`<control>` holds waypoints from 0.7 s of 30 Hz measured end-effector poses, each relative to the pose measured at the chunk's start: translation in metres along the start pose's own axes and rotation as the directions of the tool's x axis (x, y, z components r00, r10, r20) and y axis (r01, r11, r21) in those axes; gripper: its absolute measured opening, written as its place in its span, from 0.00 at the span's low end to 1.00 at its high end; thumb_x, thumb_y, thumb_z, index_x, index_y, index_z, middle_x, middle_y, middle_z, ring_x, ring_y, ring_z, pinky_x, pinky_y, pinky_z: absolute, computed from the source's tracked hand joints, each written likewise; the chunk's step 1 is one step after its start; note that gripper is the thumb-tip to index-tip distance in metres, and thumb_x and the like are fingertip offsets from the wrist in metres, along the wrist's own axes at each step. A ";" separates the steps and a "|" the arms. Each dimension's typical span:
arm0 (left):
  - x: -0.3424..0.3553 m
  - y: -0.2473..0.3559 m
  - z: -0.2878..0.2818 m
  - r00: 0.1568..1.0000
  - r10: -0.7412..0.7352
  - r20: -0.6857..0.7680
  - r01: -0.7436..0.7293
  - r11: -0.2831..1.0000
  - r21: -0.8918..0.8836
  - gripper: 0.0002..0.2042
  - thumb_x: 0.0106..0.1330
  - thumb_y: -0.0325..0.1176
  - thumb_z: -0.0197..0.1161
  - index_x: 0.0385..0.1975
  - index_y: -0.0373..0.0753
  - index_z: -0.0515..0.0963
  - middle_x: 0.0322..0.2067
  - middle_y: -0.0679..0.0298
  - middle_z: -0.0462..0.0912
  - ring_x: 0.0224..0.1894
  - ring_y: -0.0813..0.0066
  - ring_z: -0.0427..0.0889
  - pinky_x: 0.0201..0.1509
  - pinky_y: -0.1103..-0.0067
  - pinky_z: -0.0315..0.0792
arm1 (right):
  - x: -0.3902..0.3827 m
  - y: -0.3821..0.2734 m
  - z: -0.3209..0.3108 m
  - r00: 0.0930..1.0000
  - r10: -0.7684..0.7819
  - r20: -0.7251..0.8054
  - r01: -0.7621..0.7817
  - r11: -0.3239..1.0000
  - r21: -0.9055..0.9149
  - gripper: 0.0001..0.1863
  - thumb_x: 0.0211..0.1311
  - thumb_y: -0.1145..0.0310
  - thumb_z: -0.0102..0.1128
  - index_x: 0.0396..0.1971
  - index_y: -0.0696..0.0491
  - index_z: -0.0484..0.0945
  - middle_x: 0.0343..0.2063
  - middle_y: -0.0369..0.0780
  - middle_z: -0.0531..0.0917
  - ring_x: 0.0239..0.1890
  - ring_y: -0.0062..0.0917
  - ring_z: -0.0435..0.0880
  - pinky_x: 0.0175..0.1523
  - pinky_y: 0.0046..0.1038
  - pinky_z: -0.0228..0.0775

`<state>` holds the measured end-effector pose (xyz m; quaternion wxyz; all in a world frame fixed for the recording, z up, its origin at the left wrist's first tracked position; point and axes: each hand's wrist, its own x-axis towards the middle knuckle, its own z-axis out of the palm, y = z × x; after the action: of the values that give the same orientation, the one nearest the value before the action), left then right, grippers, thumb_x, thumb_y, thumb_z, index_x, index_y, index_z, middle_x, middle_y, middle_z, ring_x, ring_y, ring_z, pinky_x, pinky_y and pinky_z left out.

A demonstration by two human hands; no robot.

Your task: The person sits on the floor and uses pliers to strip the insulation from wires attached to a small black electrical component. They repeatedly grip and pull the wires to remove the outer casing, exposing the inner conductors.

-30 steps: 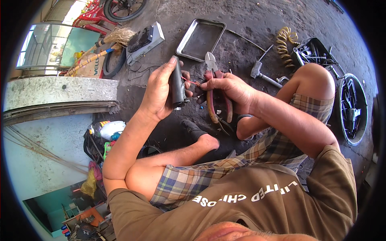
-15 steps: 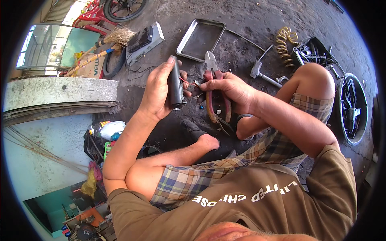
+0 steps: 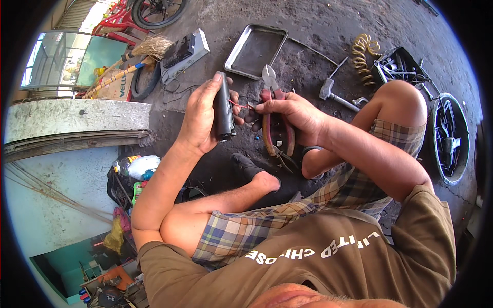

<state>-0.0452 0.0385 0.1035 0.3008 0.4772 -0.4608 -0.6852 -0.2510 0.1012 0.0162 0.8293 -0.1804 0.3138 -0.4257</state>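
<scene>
My left hand point(image 3: 201, 114) is wrapped round a black tube-shaped part point(image 3: 224, 113), held nearly upright. A thin red wire point(image 3: 239, 105) runs out of the tube's right side toward my right hand point(image 3: 303, 117). There the thumb and fingers pinch near the wire's end; the exact grip is too small to make out. The same hand holds red-handled cutting pliers point(image 3: 269, 79), jaws pointing away from me and handles hanging below the palm. Just under the handles, the dark tips of another tool point(image 3: 285, 160) show near my foot.
Ahead lies a shallow metal tray point(image 3: 229, 65). To the right are a metal T-shaped tool point(image 3: 328, 90), a coiled yellow hose point(image 3: 362, 56), a bin of tools point(image 3: 403, 66) and a round basin point(image 3: 449, 180). At left are a straw broom point(image 3: 154, 47) and a grey box point(image 3: 202, 45).
The black tube has turned slightly in my left hand, and the red wire has shifted a little between my hands. Both hands stay in nearly the same place.
</scene>
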 end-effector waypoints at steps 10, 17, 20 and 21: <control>-0.001 0.000 0.001 1.000 0.007 0.004 -0.007 1.000 0.003 0.21 0.82 0.50 0.56 0.56 0.36 0.74 0.34 0.60 0.83 0.30 0.75 0.84 0.30 0.76 0.86 | -0.003 -0.001 0.004 1.000 0.008 -0.020 -0.007 0.999 0.039 0.10 0.70 0.65 0.67 0.45 0.51 0.78 0.34 0.34 0.83 0.35 0.20 0.84 0.43 0.30 0.78; 0.001 -0.001 -0.001 1.000 0.009 0.027 -0.009 1.000 -0.018 0.21 0.82 0.50 0.54 0.56 0.36 0.73 0.34 0.60 0.83 0.31 0.74 0.85 0.30 0.76 0.87 | -0.001 0.000 0.001 1.000 -0.005 -0.011 0.005 1.000 0.005 0.10 0.72 0.63 0.66 0.45 0.51 0.79 0.34 0.34 0.83 0.35 0.19 0.84 0.41 0.29 0.78; 0.004 -0.004 -0.006 0.999 0.026 0.044 -0.025 0.999 -0.038 0.21 0.83 0.51 0.52 0.56 0.36 0.73 0.34 0.59 0.83 0.33 0.72 0.87 0.32 0.75 0.87 | -0.003 0.000 0.009 0.992 -0.052 -0.119 0.045 0.997 -0.064 0.10 0.72 0.61 0.67 0.42 0.51 0.80 0.31 0.34 0.83 0.31 0.19 0.83 0.35 0.27 0.76; 0.006 -0.005 -0.008 0.998 0.033 0.051 -0.031 0.999 -0.044 0.21 0.83 0.51 0.51 0.56 0.37 0.73 0.35 0.59 0.84 0.34 0.71 0.87 0.32 0.74 0.87 | -0.002 0.001 0.008 0.985 -0.061 -0.159 0.041 0.991 -0.125 0.11 0.73 0.60 0.67 0.40 0.52 0.81 0.29 0.34 0.83 0.28 0.19 0.82 0.32 0.27 0.75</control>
<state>-0.0398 0.0325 0.0955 0.3101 0.4454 -0.4612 -0.7020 -0.2460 0.1039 0.0223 0.7773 -0.2030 0.4008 -0.4404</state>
